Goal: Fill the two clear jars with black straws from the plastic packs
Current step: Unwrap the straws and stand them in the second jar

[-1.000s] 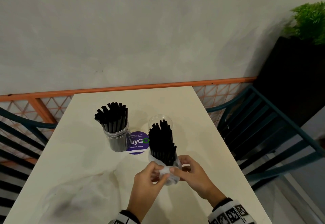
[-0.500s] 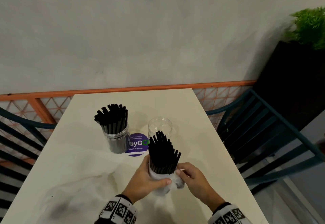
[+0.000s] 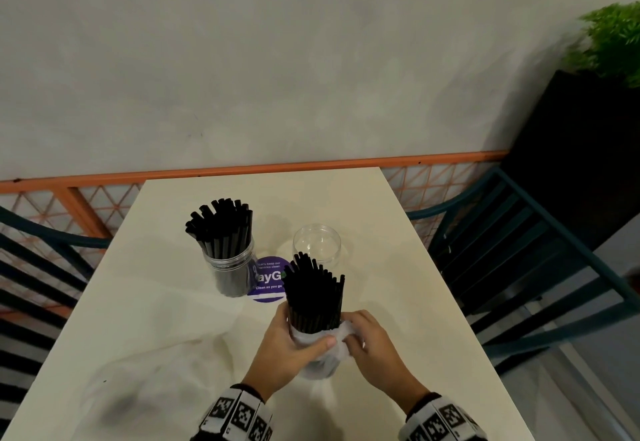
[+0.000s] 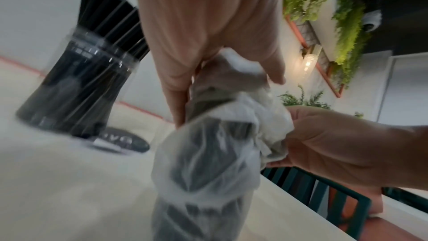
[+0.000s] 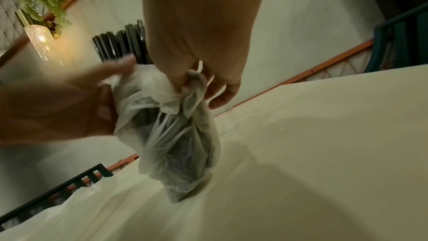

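A clear jar [image 3: 229, 269] packed with black straws stands at the table's middle left. An empty clear jar [image 3: 317, 245] stands to its right. In front of the empty jar, a bundle of black straws [image 3: 314, 297] rises upright out of a thin plastic pack [image 3: 317, 359] whose base sits on the table. My left hand [image 3: 294, 347] wraps round the pack [image 4: 208, 171] and the straws inside. My right hand [image 3: 369, 343] pinches the bunched plastic [image 5: 171, 91] at the pack's right side. The plastic hides the straws' lower ends.
A loose clear plastic sheet [image 3: 138, 354] lies flat on the cream table [image 3: 398, 267] at the near left. A purple round sticker [image 3: 268, 279] sits between the jars. Teal chairs [image 3: 519, 267] flank the table, and an orange railing [image 3: 242, 167] runs behind.
My left hand has gone from pinching the plastic to wrapping round the pack. The bundle has come nearer to me, away from the empty jar. The plastic sits lower on the straws.
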Motion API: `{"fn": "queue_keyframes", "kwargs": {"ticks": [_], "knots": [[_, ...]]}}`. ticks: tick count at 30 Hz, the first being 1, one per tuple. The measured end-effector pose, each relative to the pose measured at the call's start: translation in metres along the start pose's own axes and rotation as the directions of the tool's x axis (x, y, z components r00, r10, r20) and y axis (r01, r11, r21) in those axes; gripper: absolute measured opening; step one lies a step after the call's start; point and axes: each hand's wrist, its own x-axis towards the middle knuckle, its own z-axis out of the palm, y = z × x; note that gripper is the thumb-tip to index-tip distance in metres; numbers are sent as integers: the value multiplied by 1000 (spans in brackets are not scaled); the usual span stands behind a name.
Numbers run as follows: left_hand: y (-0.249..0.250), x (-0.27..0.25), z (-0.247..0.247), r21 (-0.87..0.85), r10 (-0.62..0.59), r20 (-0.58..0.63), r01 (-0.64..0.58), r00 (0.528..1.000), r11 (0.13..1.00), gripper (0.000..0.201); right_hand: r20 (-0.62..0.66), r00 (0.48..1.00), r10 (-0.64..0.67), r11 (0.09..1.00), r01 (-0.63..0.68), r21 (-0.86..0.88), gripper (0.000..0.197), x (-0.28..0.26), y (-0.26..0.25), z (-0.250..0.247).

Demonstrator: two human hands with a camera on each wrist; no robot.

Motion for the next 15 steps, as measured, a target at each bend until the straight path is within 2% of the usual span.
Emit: {"fn": "queue_keyframes", "kwargs": {"ticks": [1, 2, 3, 5, 7, 10, 12, 15], "knots": [[7, -1, -2, 14, 6, -22, -6, 1000, 1000, 80, -23, 1000, -17, 1000, 17, -11, 32, 0, 2, 2], [16, -2, -5, 47, 43, -93, -38, 995, 998, 95, -43, 999, -30, 999, 29, -15, 34, -1, 3, 3], [27, -2, -9, 95, 112, -181, -96, 977, 991, 107, -64, 997, -35, 999, 34, -16, 35, -1, 3, 4], [53, 0, -12, 193, 252, -297, -200, 921, 961, 114, -98, 994, -49, 998, 46, -31, 36, -2, 1, 5], [73, 7, -7, 334, 307, -288, -206, 907, 920, 109, -118, 990, -77, 996, 71, -60, 41, -4, -4, 7], [77, 19, 9, 656, 326, -221, -107, 919, 747, 97, -140, 983, -116, 990, 102, -99, 49, -7, -6, 13], [71, 26, 18, 742, 310, -195, -67, 930, 667, 83, -123, 982, -147, 978, 125, -168, 52, -10, -1, 17], [67, 32, 26, 778, 380, -167, -115, 910, 617, 51, -71, 990, -118, 979, 104, -177, 46, -15, 9, 18]]}}
